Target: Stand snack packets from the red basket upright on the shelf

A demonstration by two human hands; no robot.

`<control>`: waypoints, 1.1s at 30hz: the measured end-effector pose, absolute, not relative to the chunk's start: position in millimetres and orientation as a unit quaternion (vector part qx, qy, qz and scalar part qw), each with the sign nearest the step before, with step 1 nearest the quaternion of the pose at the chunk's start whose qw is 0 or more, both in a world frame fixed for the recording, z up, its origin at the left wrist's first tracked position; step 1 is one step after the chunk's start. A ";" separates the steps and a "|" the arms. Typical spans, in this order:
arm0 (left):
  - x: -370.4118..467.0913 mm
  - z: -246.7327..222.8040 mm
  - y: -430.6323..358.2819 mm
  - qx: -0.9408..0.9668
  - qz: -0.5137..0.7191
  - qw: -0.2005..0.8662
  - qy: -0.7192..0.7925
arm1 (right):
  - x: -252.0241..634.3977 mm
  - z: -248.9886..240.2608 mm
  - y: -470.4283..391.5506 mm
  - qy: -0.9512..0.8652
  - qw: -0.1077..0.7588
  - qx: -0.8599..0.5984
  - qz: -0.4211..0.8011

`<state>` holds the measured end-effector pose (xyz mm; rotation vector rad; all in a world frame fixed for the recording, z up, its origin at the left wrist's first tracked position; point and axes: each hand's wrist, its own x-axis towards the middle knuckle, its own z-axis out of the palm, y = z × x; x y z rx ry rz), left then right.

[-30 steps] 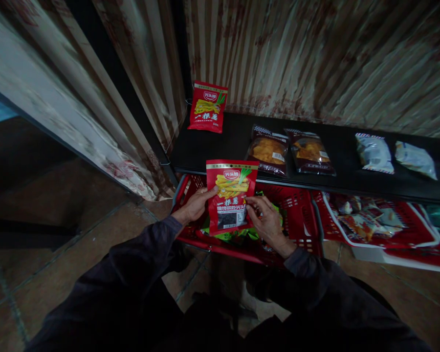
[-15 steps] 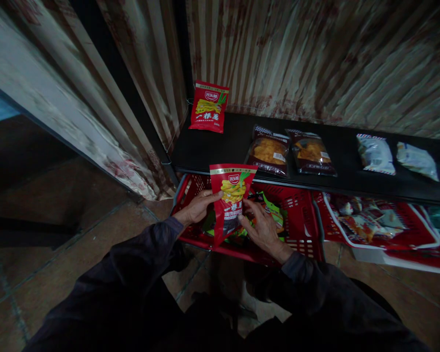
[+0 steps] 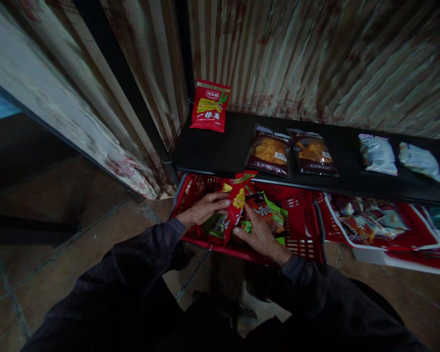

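A red snack bag (image 3: 237, 201) is turned partly edge-on between my hands, above a red basket (image 3: 302, 208). My left hand (image 3: 207, 209) has its fingers on the bag's left side. On the right side, my right hand (image 3: 259, 232) holds the bag with thumb and fingers. Under it, green and orange snack packs (image 3: 271, 215) lie in the basket. A similar red bag (image 3: 210, 106) leans upright at the left end of the black shelf (image 3: 214, 154).
Two brown snack packs (image 3: 269, 150) and several white packs (image 3: 378, 154) lie on the shelf. More red baskets (image 3: 418, 239) with packets stand under it at the right. A black post (image 3: 132, 93) and a curtain (image 3: 300, 58) border the shelf.
The red bag in my hands has turned from facing me to nearly edge-on. My left hand has shifted slightly right, and more of the basket's packs show.
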<state>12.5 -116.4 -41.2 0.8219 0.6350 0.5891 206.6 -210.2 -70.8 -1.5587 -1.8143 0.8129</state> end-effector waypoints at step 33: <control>20.9 -57.8 -118.8 0.519 0.228 0.754 0.331 | 203.8 -76.1 -219.9 -0.492 0.441 -0.653 0.370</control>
